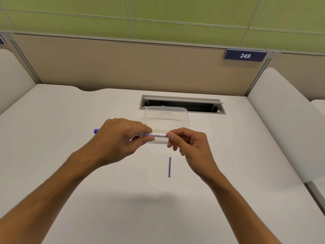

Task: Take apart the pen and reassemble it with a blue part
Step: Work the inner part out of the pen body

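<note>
A white pen [152, 135] with blue print on its barrel is held level above the desk. Its blue cap end pokes out to the left of my left hand [119, 138], which is wrapped around the barrel. My right hand [188, 143] pinches the pen's right end between thumb and forefinger, where a sliver of blue shows. A thin blue rod [169, 167] lies by itself on the desk below the hands, pointing toward me.
A clear plastic container [182, 114] stands on the white desk [70, 120] just behind the pen. Behind it is an open cable slot [182, 104]. A beige partition with a sign reading 249 [245, 55] closes the back; white dividers flank both sides.
</note>
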A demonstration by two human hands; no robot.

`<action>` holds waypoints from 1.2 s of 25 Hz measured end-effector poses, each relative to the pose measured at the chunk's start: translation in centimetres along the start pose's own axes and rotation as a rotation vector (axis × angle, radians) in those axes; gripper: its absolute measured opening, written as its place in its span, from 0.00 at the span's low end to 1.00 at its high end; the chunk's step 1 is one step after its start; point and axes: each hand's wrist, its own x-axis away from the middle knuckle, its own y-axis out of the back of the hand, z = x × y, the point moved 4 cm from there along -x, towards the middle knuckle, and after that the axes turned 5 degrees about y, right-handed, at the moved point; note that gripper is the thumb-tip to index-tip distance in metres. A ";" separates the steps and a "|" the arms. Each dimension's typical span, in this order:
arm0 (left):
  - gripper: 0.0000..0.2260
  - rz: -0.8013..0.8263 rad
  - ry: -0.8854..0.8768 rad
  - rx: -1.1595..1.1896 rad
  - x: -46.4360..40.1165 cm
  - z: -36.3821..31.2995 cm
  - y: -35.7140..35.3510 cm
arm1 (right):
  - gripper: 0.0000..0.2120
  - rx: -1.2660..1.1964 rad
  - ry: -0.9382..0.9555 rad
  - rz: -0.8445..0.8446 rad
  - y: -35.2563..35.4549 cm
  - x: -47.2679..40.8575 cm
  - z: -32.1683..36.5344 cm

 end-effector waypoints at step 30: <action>0.14 0.116 0.157 0.065 2.0 3.1 -1.5 | 0.04 0.677 -0.047 -0.139 2.1 1.4 -5.6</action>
